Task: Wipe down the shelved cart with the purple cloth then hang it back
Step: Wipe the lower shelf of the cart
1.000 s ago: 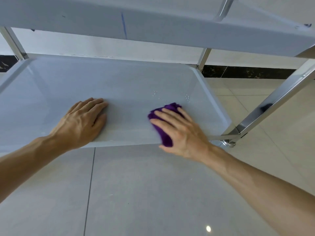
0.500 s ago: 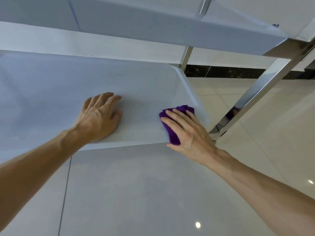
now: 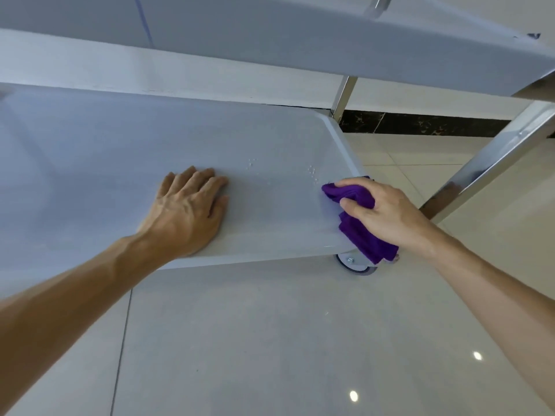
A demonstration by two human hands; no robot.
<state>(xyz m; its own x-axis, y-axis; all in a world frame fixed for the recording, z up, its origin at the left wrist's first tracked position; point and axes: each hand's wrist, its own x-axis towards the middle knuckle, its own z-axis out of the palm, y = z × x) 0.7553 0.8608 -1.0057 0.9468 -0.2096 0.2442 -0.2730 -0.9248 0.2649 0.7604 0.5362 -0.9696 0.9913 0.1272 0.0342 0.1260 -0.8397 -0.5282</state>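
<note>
Cloth in right-hand grip hangs off shelf corner.

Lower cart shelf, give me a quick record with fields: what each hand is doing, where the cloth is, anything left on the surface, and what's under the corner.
left hand: left hand lies flat, palm down, on the lower shelf
right hand: right hand grips the purple cloth at the shelf's near right corner
cloth: bunched, part hanging over the shelf's front edge
surface: water droplets just beyond the cloth
under corner: caster wheel on the tiled floor
above: upper shelf
</note>
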